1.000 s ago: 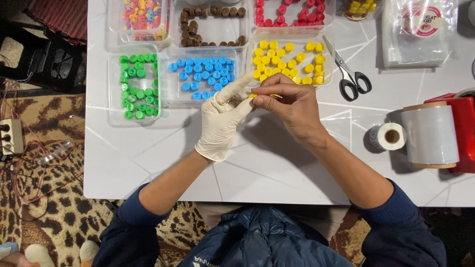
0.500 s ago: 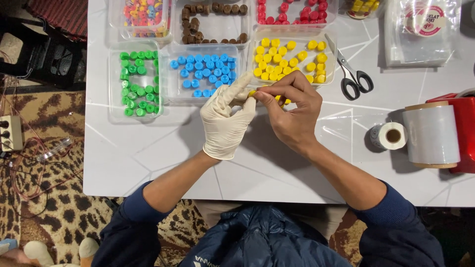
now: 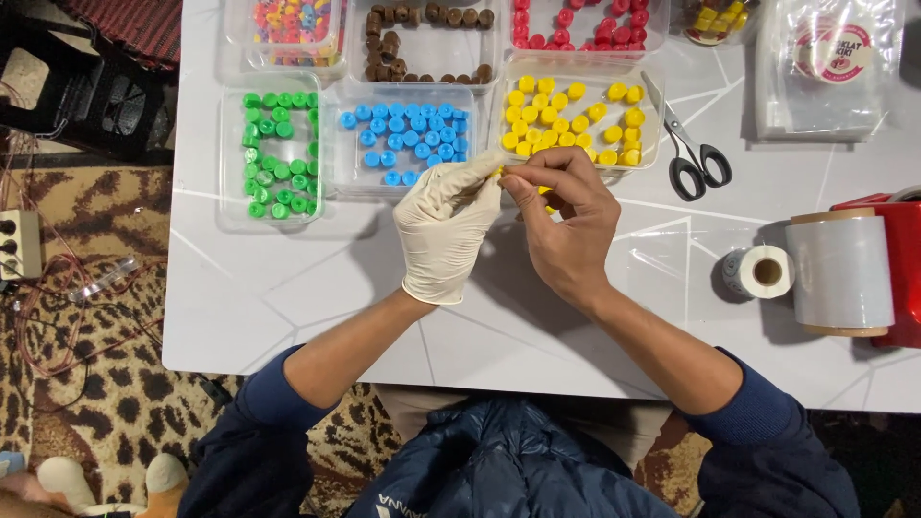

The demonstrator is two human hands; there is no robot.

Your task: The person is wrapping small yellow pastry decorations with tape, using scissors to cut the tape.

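Latex glove (image 3: pixel 443 225) covers the left hand (image 3: pixel 446 230); the bare right hand (image 3: pixel 566 216) pinches its fingertip, over the white table (image 3: pixel 288 297), just in front of the tray of yellow caps (image 3: pixel 576 115). The left hand grasps nothing.

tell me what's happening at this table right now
A person sits at a white table, both hands raised over it. The left hand wears a pale glove; the bare right hand pinches at the glove's fingertips. Just beyond the hands sit clear trays of small caps sorted by colour: green, blue and yellow. Scissors and rolls of tape lie off to the right.
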